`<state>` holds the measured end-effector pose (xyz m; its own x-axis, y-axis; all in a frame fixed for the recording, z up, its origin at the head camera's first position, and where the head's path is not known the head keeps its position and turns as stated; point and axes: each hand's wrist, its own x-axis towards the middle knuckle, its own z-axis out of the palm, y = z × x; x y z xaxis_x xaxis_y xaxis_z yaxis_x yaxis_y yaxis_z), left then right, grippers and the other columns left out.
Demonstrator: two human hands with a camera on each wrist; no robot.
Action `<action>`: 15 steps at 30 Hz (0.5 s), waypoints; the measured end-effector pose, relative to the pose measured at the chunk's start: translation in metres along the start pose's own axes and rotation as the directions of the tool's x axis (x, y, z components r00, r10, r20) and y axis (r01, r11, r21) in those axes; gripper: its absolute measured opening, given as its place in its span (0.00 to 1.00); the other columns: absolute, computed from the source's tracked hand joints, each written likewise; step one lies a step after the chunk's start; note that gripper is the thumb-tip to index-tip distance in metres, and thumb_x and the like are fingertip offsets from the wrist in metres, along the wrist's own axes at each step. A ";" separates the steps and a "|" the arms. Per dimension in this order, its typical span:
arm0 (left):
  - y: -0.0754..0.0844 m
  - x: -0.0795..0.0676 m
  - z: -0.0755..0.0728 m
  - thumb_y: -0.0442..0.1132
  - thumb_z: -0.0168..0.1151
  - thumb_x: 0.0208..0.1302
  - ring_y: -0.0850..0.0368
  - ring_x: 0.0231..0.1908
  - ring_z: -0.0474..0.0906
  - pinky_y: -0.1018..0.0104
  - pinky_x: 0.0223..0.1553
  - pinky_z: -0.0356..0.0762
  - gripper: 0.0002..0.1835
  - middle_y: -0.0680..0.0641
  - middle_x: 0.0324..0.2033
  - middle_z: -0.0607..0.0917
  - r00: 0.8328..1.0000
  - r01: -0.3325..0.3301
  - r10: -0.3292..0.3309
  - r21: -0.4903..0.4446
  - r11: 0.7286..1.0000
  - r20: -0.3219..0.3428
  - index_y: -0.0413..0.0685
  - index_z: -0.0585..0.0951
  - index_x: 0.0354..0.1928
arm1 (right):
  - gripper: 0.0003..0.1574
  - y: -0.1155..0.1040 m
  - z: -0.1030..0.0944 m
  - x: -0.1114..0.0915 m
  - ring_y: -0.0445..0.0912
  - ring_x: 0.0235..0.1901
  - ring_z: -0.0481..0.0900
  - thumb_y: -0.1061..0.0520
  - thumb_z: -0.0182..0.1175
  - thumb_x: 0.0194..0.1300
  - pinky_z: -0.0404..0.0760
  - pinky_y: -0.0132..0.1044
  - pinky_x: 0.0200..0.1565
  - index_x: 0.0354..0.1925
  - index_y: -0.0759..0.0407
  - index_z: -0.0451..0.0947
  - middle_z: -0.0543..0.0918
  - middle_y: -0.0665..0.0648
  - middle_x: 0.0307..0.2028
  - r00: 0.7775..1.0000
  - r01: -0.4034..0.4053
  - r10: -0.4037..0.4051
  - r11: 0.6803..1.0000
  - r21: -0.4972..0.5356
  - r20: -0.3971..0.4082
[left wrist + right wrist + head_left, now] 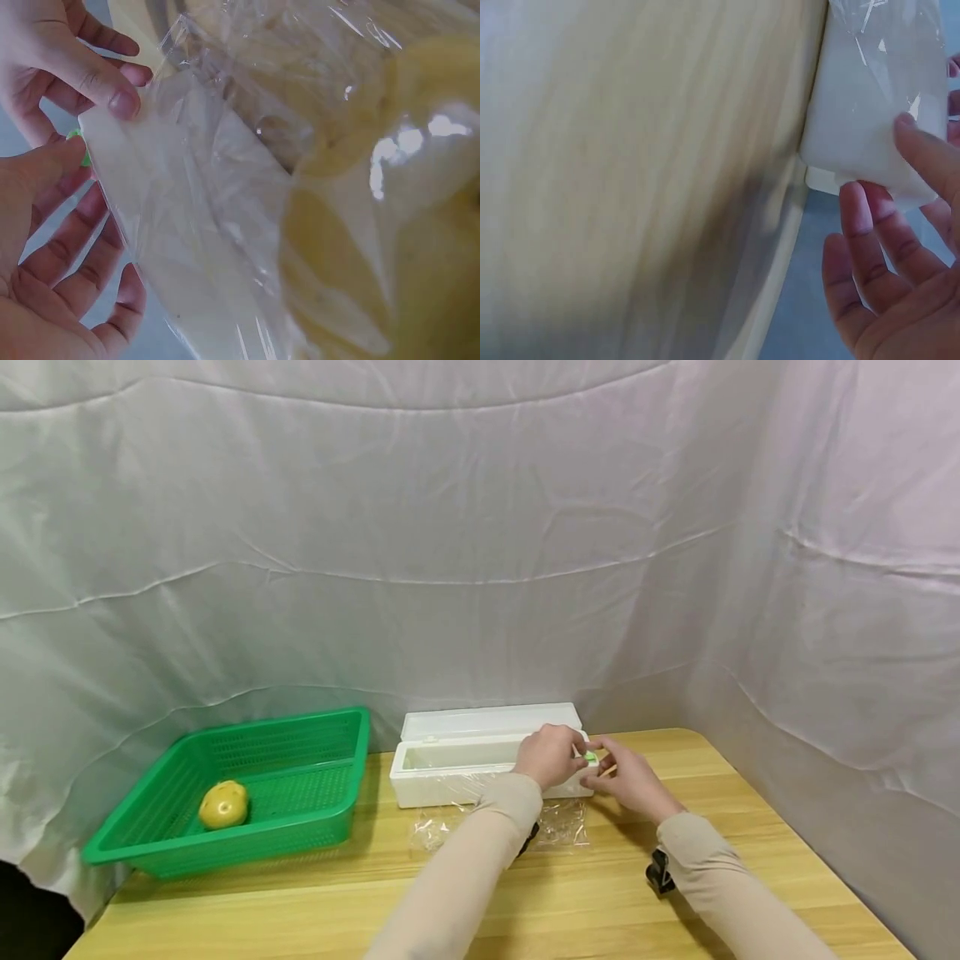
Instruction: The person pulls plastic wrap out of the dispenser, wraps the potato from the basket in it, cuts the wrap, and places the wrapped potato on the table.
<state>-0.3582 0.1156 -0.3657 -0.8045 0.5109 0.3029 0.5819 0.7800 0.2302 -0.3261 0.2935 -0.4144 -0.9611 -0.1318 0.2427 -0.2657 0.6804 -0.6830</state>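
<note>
A white plastic-wrap dispenser box point(450, 789) stands on the table with its lid tipped back. Clear plastic wrap point(562, 827) hangs over its front wall onto the tabletop. At the box's right end, my left hand point(551, 756) reaches across and pinches a small green slider point(84, 154) on the rim between thumb and index finger. My right hand point(630, 777) grips that same end, its thumb point(915, 139) on the front wall and its other fingers around the end. In the left wrist view both hands are close together, with wrap spread beside them.
To the left is a green plastic basket point(348, 806), with a yellow round fruit or vegetable point(223, 805) inside. Grey cloth point(480, 543) hangs behind and at the sides of the wooden table point(600, 902). A black wrist camera point(660, 872) sits under the right sleeve.
</note>
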 end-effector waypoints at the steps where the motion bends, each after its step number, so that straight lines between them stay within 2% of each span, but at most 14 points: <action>1: 0.001 0.000 0.000 0.50 0.76 0.68 0.60 0.38 0.87 0.66 0.36 0.83 0.08 0.59 0.40 0.94 1.000 0.001 0.000 0.008 1.000 -0.005 0.61 0.93 0.45 | 0.40 0.000 -0.001 0.000 0.48 0.38 0.83 0.56 0.77 0.65 0.81 0.40 0.38 0.70 0.61 0.73 0.87 0.61 0.41 1.000 0.001 -0.001 1.000 0.000 0.012; 7: 0.002 0.001 0.002 0.49 0.76 0.68 0.60 0.36 0.87 0.66 0.34 0.81 0.05 0.59 0.39 0.93 1.000 0.007 -0.006 0.021 1.000 -0.022 0.62 0.93 0.43 | 0.44 0.001 -0.003 0.002 0.46 0.37 0.83 0.49 0.78 0.64 0.80 0.38 0.36 0.71 0.61 0.72 0.86 0.60 0.42 0.999 -0.023 0.023 1.000 -0.007 0.040; 15: 0.003 0.002 0.002 0.48 0.75 0.69 0.63 0.32 0.83 0.67 0.32 0.78 0.03 0.61 0.32 0.91 1.000 0.017 -0.016 0.003 1.000 -0.016 0.61 0.92 0.39 | 0.36 -0.004 0.002 0.001 0.47 0.34 0.82 0.50 0.75 0.69 0.80 0.38 0.35 0.67 0.59 0.73 0.85 0.61 0.39 1.000 -0.012 0.011 1.000 -0.020 -0.014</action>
<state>-0.3585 0.1194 -0.3664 -0.8120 0.4921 0.3140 0.5682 0.7894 0.2324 -0.3260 0.2892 -0.4131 -0.9629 -0.1140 0.2445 -0.2531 0.6958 -0.6722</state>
